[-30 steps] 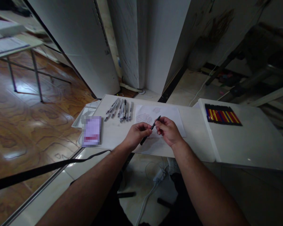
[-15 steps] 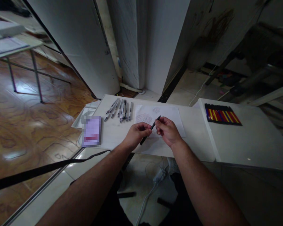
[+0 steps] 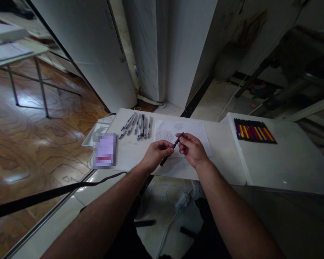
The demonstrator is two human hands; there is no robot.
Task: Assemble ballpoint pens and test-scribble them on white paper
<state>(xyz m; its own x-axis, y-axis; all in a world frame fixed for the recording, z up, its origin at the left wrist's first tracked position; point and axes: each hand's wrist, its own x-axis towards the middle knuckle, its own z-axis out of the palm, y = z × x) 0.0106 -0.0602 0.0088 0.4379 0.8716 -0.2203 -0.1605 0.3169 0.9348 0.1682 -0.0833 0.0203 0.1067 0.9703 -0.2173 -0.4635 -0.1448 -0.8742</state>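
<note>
Both of my hands hold one black pen point(image 3: 172, 148) above a white sheet of paper point(image 3: 183, 132) on a small white table point(image 3: 224, 158). My left hand point(image 3: 156, 154) pinches the pen's lower half. My right hand point(image 3: 192, 148) pinches its upper end, fingers closed. The pen slants from lower left to upper right. A row of several grey and black pens point(image 3: 138, 126) lies on the table to the left of the paper.
A blurred purple card point(image 3: 104, 150) lies at the table's left front. A flat pack of coloured pens point(image 3: 253, 131) rests on a second white table point(image 3: 286, 162) to the right. White pillars stand behind; cables run on the floor beneath.
Almost nothing differs. My right hand's fingers have shifted slightly along the pen's upper end; the pen and my left hand stay where they were.
</note>
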